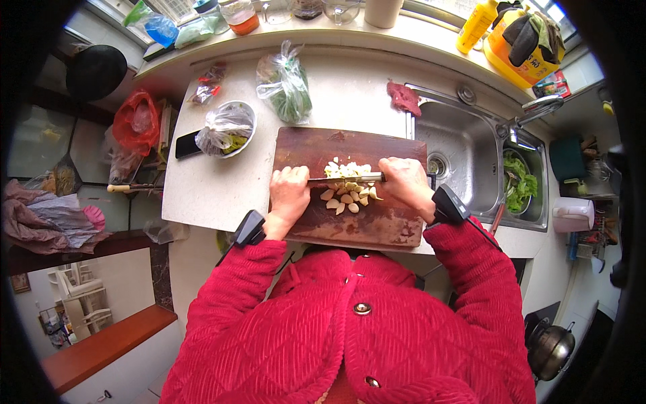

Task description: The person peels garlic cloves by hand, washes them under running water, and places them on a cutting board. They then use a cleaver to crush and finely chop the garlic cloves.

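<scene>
A kitchen knife (348, 179) lies level across the middle of a dark wooden cutting board (348, 227). Its handle is in the grip of my right hand (408, 183). Over at the blade's left end, the curled fingers of my left hand (290, 192) hold the tip. Chopped garlic pieces (347, 168) form a small heap just beyond the blade. Whole peeled garlic cloves (346, 198) are spread on the near side, some right against the knife. The blade's cutting edge is hard to make out among the pieces.
Left of the board stand a white bowl (250, 112) with a plastic bag and greens, a phone (186, 145) and a bag of green vegetables (287, 91). To the right is a steel sink (459, 136), with a red cloth (404, 97) at its corner and leafy greens (520, 184) in its side basin.
</scene>
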Demonstrator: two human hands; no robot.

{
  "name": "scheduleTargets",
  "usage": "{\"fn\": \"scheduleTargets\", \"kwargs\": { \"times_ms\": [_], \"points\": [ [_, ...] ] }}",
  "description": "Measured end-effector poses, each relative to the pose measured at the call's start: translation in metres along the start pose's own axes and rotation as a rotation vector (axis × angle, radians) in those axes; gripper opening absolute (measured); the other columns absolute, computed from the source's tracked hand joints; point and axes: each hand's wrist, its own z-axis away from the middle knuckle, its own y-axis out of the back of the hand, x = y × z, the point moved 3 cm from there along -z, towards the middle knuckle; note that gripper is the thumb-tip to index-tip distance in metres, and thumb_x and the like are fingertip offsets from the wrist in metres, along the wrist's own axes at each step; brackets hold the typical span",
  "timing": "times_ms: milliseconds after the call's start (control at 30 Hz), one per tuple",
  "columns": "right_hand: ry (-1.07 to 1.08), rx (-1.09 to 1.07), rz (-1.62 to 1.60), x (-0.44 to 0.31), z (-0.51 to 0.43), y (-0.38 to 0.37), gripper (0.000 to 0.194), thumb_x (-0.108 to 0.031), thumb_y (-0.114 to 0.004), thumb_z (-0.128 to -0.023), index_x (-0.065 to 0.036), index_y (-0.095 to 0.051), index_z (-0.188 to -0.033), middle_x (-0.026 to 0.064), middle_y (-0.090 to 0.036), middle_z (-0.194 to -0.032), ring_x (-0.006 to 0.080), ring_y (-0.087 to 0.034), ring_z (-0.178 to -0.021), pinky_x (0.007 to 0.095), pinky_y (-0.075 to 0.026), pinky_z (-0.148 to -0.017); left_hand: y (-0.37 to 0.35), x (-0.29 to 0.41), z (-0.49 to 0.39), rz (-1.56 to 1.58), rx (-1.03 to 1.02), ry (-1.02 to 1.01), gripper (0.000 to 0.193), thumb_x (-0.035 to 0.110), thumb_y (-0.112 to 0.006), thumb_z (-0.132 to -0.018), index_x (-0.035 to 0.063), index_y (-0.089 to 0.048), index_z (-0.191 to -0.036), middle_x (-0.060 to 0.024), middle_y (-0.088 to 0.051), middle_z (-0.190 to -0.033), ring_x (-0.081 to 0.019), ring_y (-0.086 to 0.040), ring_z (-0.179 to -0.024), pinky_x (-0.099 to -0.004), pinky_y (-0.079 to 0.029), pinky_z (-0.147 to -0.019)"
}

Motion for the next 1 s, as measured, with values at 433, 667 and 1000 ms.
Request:
{"fn": "scheduleTargets", "kwargs": {
  "times_ms": [433, 667, 1000],
  "points": [
    [-0.12, -0.049, 0.002, 0.003, 0.011, -0.017, 0.022, -0.022, -0.072, -0.075, -0.005, -0.061, -0.082, 0.0145, -0.066, -0.08, 0.0325, -0.067, -0.075, 0.0424, -0.054, -0.067, -0.006, 0.014, 0.004, -0.054, 0.005, -0.021, 0.016, 0.005, -0.065, -0.068, 0.0094, -0.053, -0.077, -0.0072, -0.058, -0.073, -0.0288, -0.057, -0.074, -0.0411, -0.042, -0.068],
    [0.099, 0.058, -0.054, -0.016, 0.009, 0.015, 0.015, -0.018, -0.067, -0.074, -0.005, -0.062, -0.081, 0.0146, -0.066, -0.08, 0.0327, -0.067, -0.074, 0.0426, -0.053, -0.065, 0.013, -0.009, 0.013, 0.097, 0.014, -0.002, 0.013, 0.006, -0.063, -0.069, 0.0099, -0.054, -0.077, -0.0079, -0.056, -0.072, -0.031, -0.057, -0.076, -0.0439, -0.043, -0.068],
    [-0.089, -0.043, -0.021, -0.008, 0.022, -0.021, 0.013, -0.015, -0.067, -0.077, -0.006, -0.061, -0.083, 0.0153, -0.066, -0.082, 0.0339, -0.067, -0.075, 0.0437, -0.053, -0.066, 0.003, 0.017, 0.023, -0.081, 0.015, -0.04, 0.012, 0.008, -0.063, -0.072, 0.011, -0.052, -0.076, -0.0057, -0.057, -0.072, -0.0263, -0.057, -0.074, -0.0402, -0.042, -0.069]
  ]
}}
